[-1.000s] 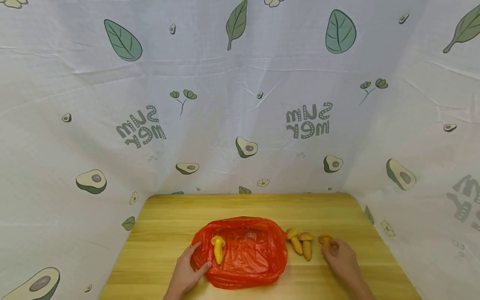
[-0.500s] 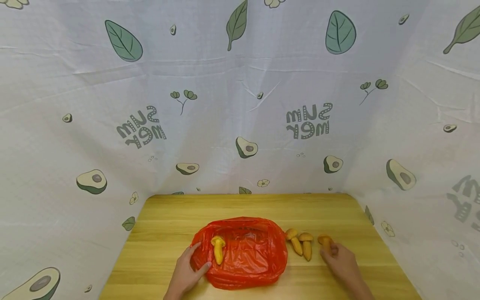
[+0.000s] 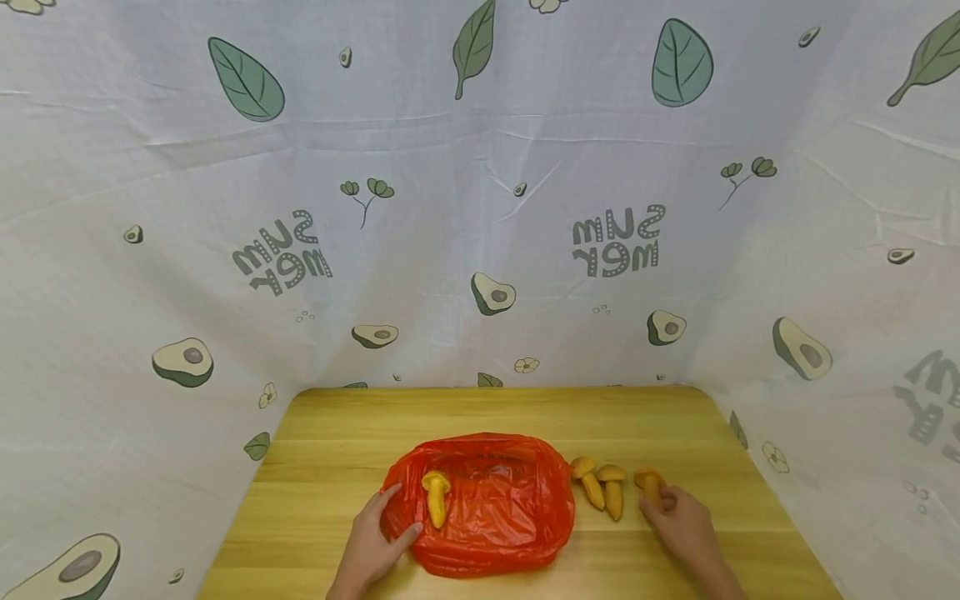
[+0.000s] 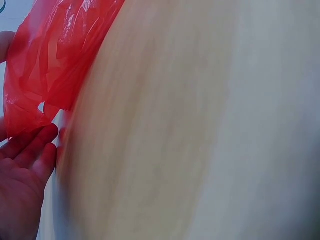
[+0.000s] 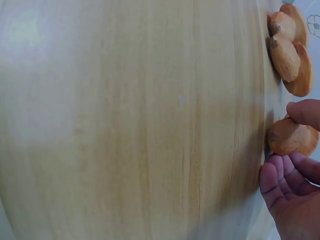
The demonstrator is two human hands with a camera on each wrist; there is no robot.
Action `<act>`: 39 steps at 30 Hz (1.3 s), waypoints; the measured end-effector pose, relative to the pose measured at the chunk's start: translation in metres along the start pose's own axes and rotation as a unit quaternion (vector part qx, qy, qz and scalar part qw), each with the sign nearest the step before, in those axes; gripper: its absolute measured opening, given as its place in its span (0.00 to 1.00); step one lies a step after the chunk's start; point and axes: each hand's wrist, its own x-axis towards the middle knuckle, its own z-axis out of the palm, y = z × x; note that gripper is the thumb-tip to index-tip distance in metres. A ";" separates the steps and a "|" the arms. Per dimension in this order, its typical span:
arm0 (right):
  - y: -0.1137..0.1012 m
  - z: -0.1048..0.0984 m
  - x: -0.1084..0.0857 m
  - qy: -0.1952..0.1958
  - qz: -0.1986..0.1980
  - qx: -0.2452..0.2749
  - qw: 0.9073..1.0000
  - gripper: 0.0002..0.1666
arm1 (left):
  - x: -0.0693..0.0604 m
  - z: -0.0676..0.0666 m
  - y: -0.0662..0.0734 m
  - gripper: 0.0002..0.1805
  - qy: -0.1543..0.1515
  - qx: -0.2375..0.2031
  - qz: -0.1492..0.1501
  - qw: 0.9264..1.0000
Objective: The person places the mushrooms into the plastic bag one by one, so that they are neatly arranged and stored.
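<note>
A red plastic bag (image 3: 495,508) lies spread wide at the middle of the table, with one yellow mushroom (image 3: 437,500) inside at its left. My left hand (image 3: 373,537) grips the bag's left edge, thumb at the near side; the left wrist view shows the hand (image 4: 22,185) under the red plastic (image 4: 55,65). To the right of the bag, my right hand (image 3: 686,529) pinches a brown mushroom (image 3: 650,483) by its stem. The right wrist view has this mushroom (image 5: 290,136) between thumb and fingers of the hand (image 5: 300,200).
Two more brown mushrooms, one (image 3: 588,482) beside the bag's right edge and another (image 3: 613,492) next to it, lie between the bag and my right hand. Behind the wooden table (image 3: 487,408) hangs a white patterned cloth (image 3: 420,250), which also runs along both sides.
The mushroom in my right hand has shifted very slightly to the left. My left hand and the bag have stayed in place.
</note>
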 end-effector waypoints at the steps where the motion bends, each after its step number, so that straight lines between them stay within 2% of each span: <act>1: 0.000 0.000 0.000 0.000 0.001 0.001 1.000 0.37 | 0.000 0.000 0.000 0.43 -0.001 -0.001 -0.002 1.000; 7: -0.001 0.000 0.000 0.008 -0.002 0.007 1.000 0.38 | 0.001 0.001 -0.002 0.44 -0.003 -0.008 -0.008 1.000; 23: -0.018 -0.006 0.001 0.065 -0.047 0.018 0.997 0.34 | 0.001 0.001 -0.003 0.44 -0.005 -0.008 -0.011 1.000; 30: -0.041 -0.012 0.002 0.048 -0.058 0.030 0.997 0.36 | 0.001 0.001 -0.004 0.44 -0.005 -0.008 -0.007 1.000; 39: -0.064 -0.010 0.003 0.049 -0.070 0.028 0.996 0.31 | 0.002 0.001 -0.004 0.41 -0.004 -0.007 -0.006 1.000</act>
